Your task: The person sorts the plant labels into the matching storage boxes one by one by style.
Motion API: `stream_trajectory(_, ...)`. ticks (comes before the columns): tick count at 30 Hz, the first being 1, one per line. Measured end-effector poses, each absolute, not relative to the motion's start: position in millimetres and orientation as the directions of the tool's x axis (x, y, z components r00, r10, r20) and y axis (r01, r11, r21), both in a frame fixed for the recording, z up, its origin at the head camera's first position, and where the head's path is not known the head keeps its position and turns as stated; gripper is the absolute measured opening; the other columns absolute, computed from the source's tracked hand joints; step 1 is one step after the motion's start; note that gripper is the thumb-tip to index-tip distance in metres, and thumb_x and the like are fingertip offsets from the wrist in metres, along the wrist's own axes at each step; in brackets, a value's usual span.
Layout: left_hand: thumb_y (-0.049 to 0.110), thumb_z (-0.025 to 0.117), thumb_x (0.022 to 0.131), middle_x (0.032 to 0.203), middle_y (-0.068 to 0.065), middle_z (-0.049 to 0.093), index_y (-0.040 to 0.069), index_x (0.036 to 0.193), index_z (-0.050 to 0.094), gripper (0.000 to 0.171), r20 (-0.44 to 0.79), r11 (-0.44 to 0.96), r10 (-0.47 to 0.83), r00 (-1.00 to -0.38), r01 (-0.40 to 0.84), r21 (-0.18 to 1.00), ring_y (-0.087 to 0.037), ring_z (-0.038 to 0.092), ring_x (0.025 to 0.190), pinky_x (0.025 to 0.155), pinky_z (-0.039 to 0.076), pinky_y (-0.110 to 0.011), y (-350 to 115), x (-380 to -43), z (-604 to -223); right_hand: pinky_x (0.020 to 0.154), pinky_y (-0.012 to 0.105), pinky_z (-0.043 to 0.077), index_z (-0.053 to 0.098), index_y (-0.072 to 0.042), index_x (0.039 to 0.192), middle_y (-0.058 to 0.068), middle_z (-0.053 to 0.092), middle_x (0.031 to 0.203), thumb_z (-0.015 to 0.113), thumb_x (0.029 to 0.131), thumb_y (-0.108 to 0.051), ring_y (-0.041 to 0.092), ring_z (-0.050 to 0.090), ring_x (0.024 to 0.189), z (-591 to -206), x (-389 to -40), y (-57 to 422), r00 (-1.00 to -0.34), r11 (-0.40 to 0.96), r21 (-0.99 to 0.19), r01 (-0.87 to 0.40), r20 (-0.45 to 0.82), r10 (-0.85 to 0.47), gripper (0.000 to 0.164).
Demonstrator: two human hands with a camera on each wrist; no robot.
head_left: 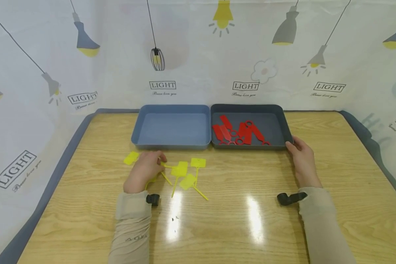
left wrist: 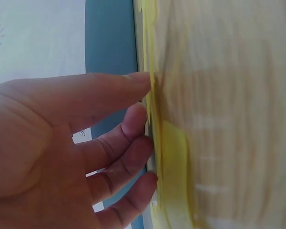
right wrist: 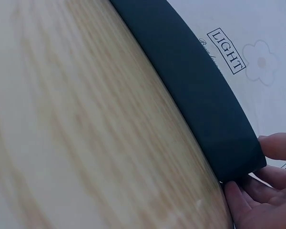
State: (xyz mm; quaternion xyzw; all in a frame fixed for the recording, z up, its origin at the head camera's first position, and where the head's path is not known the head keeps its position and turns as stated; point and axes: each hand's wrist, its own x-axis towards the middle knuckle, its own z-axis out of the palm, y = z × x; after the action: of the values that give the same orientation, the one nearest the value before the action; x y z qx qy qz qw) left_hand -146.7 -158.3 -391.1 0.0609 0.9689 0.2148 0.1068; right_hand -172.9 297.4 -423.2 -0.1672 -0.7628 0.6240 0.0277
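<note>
Yellow tags (head_left: 180,169) lie on the table (head_left: 224,223) before the blue tray (head_left: 171,146), several long stems pointing roughly personward, where the left hand (head_left: 143,171), thumb and fingers apart, seemingly touches some, while the right hand (head_left: 304,161) grips the dark tray's (head_left: 250,147) near corner.

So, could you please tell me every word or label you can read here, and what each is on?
"LIGHT": boxed and repeated, on the backdrop.
"love you": script beneath boxes on the backdrop; the word before it is too blurred to be sure of.
Dark lettering on the left sleeve: too creased and blurred to read.
No readable text on the yellow tags, red tags, blue tray or dark tray.
</note>
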Motion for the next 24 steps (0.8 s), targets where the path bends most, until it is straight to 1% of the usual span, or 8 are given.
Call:
stream_trajectory(7,0.010,0.062,0.080,0.085,-0.003,0.060,0.013,0.091,0.064,0.012,-0.159,0.904,0.163,-0.974,0.083,0.419,-0.024,0.050,0.085,0.077,0.041,-0.036,-157.2,-146.0,-391.7,0.102,0.027,0.028,0.031,-0.010,0.139,0.011,0.030,0.142,0.051,0.090,-0.032,0.016,0.030,0.125,-424.1,-174.1,298.9,-0.940,0.146,-0.962,0.231,-0.182,0.287,0.058)
stream_trajectory(15,0.012,0.061,0.081,0.087,-0.001,0.061,0.013,0.088,0.065,0.008,-0.174,0.905,0.155,-0.972,0.069,0.420,-0.021,0.053,0.082,0.073,0.043,-0.036,-156.0,-146.1,-391.7,0.102,0.031,0.028,0.030,-0.011,0.140,0.011,0.030,0.141,0.049,0.090,-0.036,0.018,0.031,0.125,-423.6,-173.3,299.1,-0.943,0.193,-0.953,0.234,-0.175,0.282,0.059)
stream_trajectory(19,0.012,0.062,0.081,0.085,-0.001,0.060,0.013,0.088,0.065,0.007,-0.185,0.904,0.149,-0.972,0.058,0.424,-0.020,0.052,0.078,0.071,0.043,-0.035,-155.4,-146.3,-391.1,0.102,0.030,0.029,0.030,-0.011,0.140,0.011,0.030,0.141,0.050,0.090,-0.036,0.018,0.031,0.125,-422.8,-173.3,298.3,-0.943,0.188,-0.954,0.233,-0.174,0.285,0.060)
stream_trajectory(24,0.011,0.062,0.082,0.084,-0.001,0.059,0.012,0.087,0.063,0.005,-0.202,0.898,0.149,-0.968,0.047,0.438,-0.019,0.051,0.076,0.070,0.043,-0.034,-154.3,-146.0,-390.5,0.102,0.028,0.029,0.031,-0.010,0.139,0.011,0.030,0.141,0.051,0.090,-0.033,0.017,0.031,0.125,-422.1,-172.5,297.7,-0.939,0.151,-0.960,0.237,-0.186,0.291,0.059)
